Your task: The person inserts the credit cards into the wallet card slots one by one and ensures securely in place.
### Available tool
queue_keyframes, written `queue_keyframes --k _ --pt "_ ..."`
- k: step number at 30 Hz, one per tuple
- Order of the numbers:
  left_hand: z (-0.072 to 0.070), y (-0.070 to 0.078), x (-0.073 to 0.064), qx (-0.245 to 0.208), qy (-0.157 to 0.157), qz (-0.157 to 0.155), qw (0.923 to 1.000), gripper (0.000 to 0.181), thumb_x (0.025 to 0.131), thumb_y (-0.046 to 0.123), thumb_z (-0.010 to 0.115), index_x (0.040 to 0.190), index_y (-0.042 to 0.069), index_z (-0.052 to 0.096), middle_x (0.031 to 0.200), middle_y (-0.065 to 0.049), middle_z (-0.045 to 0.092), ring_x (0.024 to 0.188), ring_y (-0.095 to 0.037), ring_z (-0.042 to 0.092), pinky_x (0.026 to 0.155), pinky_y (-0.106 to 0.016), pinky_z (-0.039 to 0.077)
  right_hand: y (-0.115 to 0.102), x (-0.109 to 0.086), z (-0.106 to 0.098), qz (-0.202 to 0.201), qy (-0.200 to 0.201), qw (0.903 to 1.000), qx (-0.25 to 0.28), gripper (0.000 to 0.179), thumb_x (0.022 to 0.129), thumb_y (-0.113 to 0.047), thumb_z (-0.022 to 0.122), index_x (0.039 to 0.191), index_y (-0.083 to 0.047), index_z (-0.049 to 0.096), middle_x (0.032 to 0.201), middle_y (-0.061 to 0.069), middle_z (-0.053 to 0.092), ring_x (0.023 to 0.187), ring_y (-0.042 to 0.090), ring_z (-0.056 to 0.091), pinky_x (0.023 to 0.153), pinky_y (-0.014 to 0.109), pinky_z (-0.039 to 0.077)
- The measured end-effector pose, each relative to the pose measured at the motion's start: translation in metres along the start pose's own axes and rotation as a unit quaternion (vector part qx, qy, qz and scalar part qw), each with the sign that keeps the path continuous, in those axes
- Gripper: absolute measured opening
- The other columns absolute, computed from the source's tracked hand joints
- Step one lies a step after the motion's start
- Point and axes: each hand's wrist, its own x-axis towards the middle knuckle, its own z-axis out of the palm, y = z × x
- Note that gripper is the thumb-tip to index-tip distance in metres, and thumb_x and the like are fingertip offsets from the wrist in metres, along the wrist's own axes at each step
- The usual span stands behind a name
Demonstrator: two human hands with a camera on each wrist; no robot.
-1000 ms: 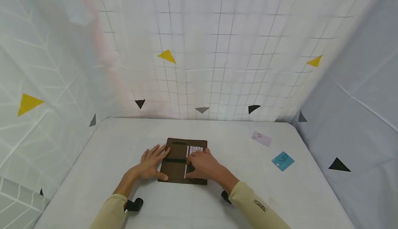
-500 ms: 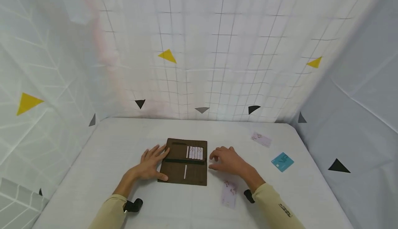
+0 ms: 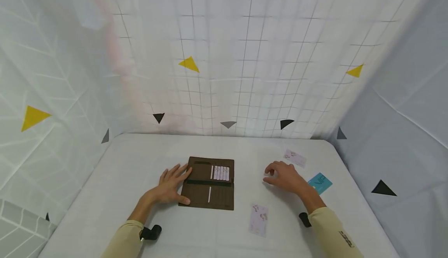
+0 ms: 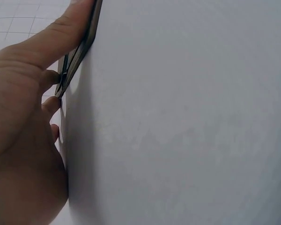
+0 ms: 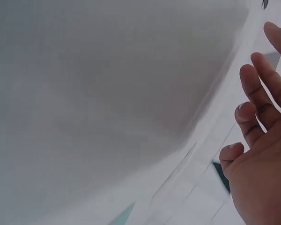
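A brown wallet (image 3: 199,195) lies spread flat on the white table, with several pale flowered cards (image 3: 221,173) lined up in its upper right slots. A white strip (image 3: 209,194) shows in the lower half. My left hand (image 3: 169,186) rests on the wallet's left edge, thumb and fingertips on it with the fingers spread; the left wrist view shows the thumb on the wallet's edge (image 4: 86,42). My right hand (image 3: 285,177) hovers over the table right of the wallet, fingers loosely bent and holding nothing. Its wrist partly covers a blue VIP card (image 3: 322,182).
One flowered card (image 3: 258,220) lies on the table (image 3: 175,238) in front of the wallet, to the right. Another flowered card (image 3: 294,158) lies farther back, beyond my right hand. White sheeting (image 3: 245,94) with grid lines rises behind the table.
My right hand has come off the wallet and moved right toward the blue card, uncovering the slotted cards and the nearer flowered card. My left hand has stayed put.
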Motion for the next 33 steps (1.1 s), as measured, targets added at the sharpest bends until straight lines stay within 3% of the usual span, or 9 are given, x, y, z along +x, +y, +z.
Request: queue_keyframes --k 5,11,15,18,26,33 --pt "0.0 0.0 0.0 -0.001 -0.001 -0.003 1.0 0.119 0.071 0.062 0.083 0.161 0.013 0.022 0.169 -0.012 0.012 0.154 -0.043 0.001 0.114 -0.07 -0.003 0.032 0.002 -0.016 0.036 0.03 0.9989 0.002 0.033 0.089 -0.045 0.075 0.106 -0.018 0.069 0.098 -0.001 0.062 0.097 0.022 0.056 0.083 0.055 0.036" --pt "0.0 0.0 -0.001 0.003 -0.005 0.002 1.0 0.118 0.073 0.063 0.081 0.162 0.013 0.021 0.169 -0.012 0.011 0.153 -0.043 0.001 0.114 -0.071 -0.003 0.073 0.005 -0.031 0.1 0.06 0.9902 -0.076 0.041 0.09 -0.043 0.074 0.112 -0.009 0.067 0.11 0.013 0.061 0.104 0.036 0.054 0.083 0.066 0.038" --pt "0.0 0.0 -0.001 0.005 -0.003 0.002 1.0 0.118 0.073 0.063 0.081 0.162 0.014 0.022 0.169 -0.012 0.011 0.153 -0.043 0.001 0.114 -0.07 -0.002 0.091 0.005 -0.041 0.154 0.044 0.984 -0.077 0.065 0.09 -0.047 0.072 0.134 -0.001 0.057 0.13 0.028 0.049 0.12 0.05 0.042 0.089 0.076 0.032" --pt "0.0 0.0 -0.001 0.005 0.002 0.007 1.0 0.118 0.073 0.062 0.081 0.162 0.013 0.022 0.169 -0.012 0.012 0.153 -0.043 0.002 0.115 -0.07 -0.001 0.102 0.003 -0.046 0.187 0.018 0.9803 -0.063 0.078 0.091 -0.052 0.068 0.142 0.004 0.05 0.137 0.034 0.04 0.124 0.056 0.034 0.091 0.077 0.03" --pt "0.0 -0.002 -0.001 0.002 0.001 0.018 0.9998 0.117 0.074 0.062 0.081 0.161 0.011 0.021 0.169 -0.013 0.008 0.153 -0.043 0.0 0.115 -0.069 -0.003 0.107 0.003 -0.05 0.203 -0.005 0.9787 -0.033 0.07 0.089 -0.052 0.07 0.128 0.005 0.059 0.13 0.035 0.042 0.116 0.053 0.037 0.089 0.074 0.031" --pt "0.0 -0.004 0.0 0.002 0.001 0.016 0.9999 0.118 0.074 0.063 0.081 0.162 0.012 0.021 0.169 -0.013 0.008 0.153 -0.044 0.001 0.114 -0.069 -0.004 0.108 0.002 -0.05 0.214 -0.022 0.9764 -0.019 0.078 0.083 -0.06 0.074 0.12 0.008 0.061 0.123 0.032 0.049 0.11 0.049 0.041 0.086 0.071 0.032"
